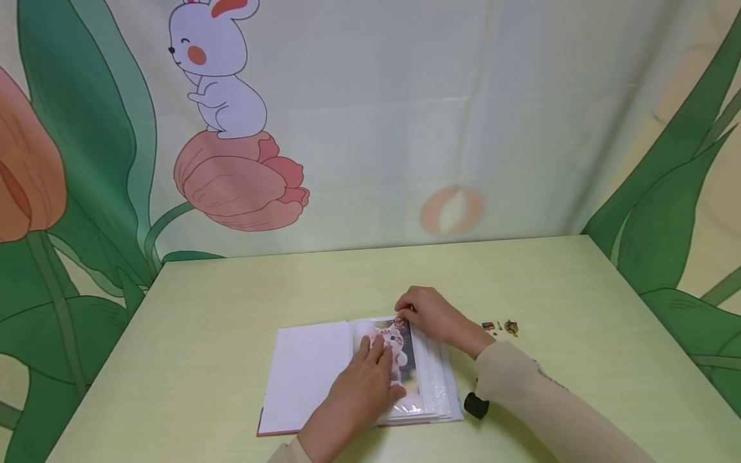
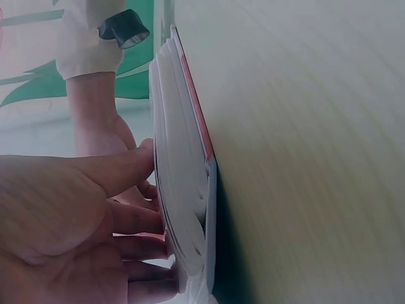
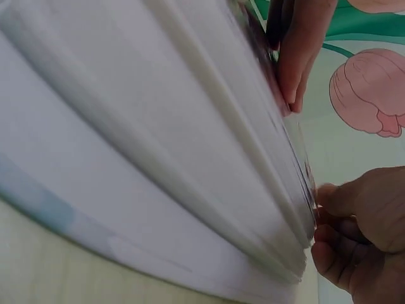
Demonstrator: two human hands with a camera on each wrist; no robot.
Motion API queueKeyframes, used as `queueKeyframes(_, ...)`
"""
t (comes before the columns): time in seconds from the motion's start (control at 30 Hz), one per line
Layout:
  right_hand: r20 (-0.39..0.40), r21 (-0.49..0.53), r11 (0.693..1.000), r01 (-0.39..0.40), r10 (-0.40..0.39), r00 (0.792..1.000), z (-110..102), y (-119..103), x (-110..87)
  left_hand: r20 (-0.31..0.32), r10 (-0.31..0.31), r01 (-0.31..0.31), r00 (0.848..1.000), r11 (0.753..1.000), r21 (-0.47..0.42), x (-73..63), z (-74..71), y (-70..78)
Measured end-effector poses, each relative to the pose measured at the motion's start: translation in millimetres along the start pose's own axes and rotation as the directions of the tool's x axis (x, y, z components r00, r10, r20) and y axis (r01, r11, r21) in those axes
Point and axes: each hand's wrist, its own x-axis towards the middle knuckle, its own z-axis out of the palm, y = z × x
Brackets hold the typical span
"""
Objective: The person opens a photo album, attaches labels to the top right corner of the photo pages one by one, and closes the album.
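Observation:
A photo album (image 1: 312,376) lies open on the table, its right page holding a kitten picture (image 1: 397,347) under a glossy clear sleeve. My left hand (image 1: 365,379) rests on this page with outstretched fingers, partly covering the kitten. In the left wrist view, the left thumb (image 2: 145,155) lies along the edge of the page stack (image 2: 177,145). At the page's top edge, my right hand (image 1: 431,315) pinches a small reddish-brown sticker (image 1: 401,323) between thumb and fingers. The right wrist view shows these fingertips (image 3: 326,193) at a thin clear film along the page edge.
Several small colourful pieces, including a round ornate one (image 1: 511,327) and a flag-like one (image 1: 488,326), lie right of the album near the right forearm. A black wrist device (image 1: 476,406) hangs by the right sleeve. A printed curtain (image 1: 359,128) hangs behind the table (image 1: 202,321).

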Motion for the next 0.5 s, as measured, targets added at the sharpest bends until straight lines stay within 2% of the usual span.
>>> queueKeyframes(0.13, -0.095, -0.066, 0.998, 0.008, -0.014, 0.995, -3, 0, -9.3, 0.000, 0.005, -0.005, 1.000, 1.000, -0.018, -0.4, 1.2, 0.6)
queueKeyframes(0.2, -0.108, -0.125, 0.991, 0.047, -0.061, 0.992, -4, -6, -18.9, -0.003, 0.015, -0.015, 1.000, 1.000, -0.013, -0.9, 1.5, 0.7)
queueKeyframes(0.27, -0.082, -0.202, 0.974, 0.104, -0.123, 0.989, -2, -12, -29.5, -0.016, 0.029, -0.029, 0.999, 1.000, 0.010, -1.3, 1.4, 0.4)
queueKeyframes(0.37, 0.012, -0.313, 0.934, 0.172, -0.177, 0.984, 3, -22, -43.9, -0.031, 0.046, -0.044, 0.998, 0.998, 0.039, -2.2, 0.5, -0.4)
queueKeyframes(0.5, 0.118, -0.377, 0.915, 0.146, -0.109, 0.987, 9, -27, -52.4, -0.023, 0.048, -0.047, 0.999, 0.998, 0.041, -2.4, -0.8, -1.2)
